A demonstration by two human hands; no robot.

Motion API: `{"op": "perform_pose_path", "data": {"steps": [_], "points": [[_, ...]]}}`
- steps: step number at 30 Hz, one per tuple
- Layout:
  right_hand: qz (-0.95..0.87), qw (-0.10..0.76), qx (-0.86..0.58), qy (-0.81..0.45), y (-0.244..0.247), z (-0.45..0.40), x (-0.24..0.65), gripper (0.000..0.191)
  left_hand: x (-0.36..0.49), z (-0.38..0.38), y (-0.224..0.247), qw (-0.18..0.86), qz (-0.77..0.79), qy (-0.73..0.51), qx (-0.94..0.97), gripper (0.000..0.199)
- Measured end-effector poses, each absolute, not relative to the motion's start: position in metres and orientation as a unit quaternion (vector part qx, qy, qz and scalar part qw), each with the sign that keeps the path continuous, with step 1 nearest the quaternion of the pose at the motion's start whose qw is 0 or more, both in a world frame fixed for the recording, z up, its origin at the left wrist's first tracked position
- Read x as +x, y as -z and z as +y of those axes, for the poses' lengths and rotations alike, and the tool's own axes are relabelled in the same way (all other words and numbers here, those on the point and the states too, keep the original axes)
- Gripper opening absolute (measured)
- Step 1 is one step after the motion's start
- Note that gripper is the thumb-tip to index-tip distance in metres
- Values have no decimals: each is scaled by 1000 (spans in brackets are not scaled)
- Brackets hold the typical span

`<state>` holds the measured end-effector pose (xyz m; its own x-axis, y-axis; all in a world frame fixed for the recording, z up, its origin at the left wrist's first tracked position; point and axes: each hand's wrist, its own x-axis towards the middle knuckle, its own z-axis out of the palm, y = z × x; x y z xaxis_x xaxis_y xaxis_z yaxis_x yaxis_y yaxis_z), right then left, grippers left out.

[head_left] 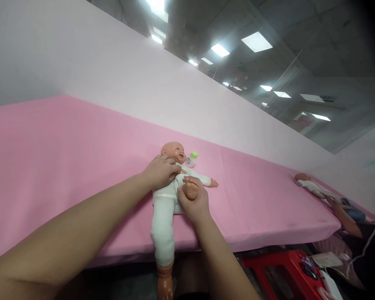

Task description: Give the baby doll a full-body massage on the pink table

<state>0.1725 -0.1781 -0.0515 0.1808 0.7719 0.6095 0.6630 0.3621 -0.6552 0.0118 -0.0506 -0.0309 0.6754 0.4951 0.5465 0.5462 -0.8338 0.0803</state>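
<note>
A baby doll point(164, 225) in white clothes lies face up on the pink-covered table point(118, 146), its head toward the wall. My left hand point(161, 171) rests on the doll's upper body by its neck and shoulder, its fingers bent over the white cloth. My right hand point(197, 204) is wrapped round one foot of the doll, and that leg is folded up over the belly. The other leg hangs down over the table's front edge. Beside the doll's head lies a small bottle with a green cap point(192, 159).
Farther right on the table, another doll point(311, 187) lies under a person's hand point(334, 202). A red stool point(284, 271) with small items on it stands below the front edge. A pale wall point(128, 87) runs along the back.
</note>
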Motion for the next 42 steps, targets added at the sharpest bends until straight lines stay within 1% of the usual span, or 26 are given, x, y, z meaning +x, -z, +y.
{"op": "perform_pose_path", "data": {"steps": [3,5,8,11,16,20,25,28,32,35,38,42], "points": [[-636,529,-558,-62,49,-182,175,32,9,-51,29,4,-314,327,-891,26],[-645,524,-553,-61,47,-192,176,31,5,-49,27,-41,-365,369,-854,29],[-670,505,-543,-43,48,-219,175,29,-7,-41,25,-131,-470,454,-745,36],[-679,498,-539,-15,56,-252,175,32,-21,-25,27,-205,-553,524,-614,34],[-706,470,-530,15,73,-298,183,36,-39,1,41,-247,-622,536,-515,27],[-739,423,-523,25,88,-319,192,41,-44,9,51,-272,-638,542,-474,30],[-738,397,-545,26,110,-325,200,44,-45,12,54,-269,-640,550,-465,34],[-730,416,-541,27,111,-324,201,42,-45,12,53,-264,-639,548,-471,31],[-723,444,-528,40,89,-321,203,39,-43,4,46,-247,-636,541,-492,27],[-714,456,-527,58,65,-313,202,39,-36,-10,36,-201,-610,535,-549,33],[-706,454,-540,54,46,-297,199,39,-24,-29,27,-155,-541,507,-654,40],[-705,450,-549,4,37,-266,194,42,-6,-45,26,-94,-436,432,-784,43]]}}
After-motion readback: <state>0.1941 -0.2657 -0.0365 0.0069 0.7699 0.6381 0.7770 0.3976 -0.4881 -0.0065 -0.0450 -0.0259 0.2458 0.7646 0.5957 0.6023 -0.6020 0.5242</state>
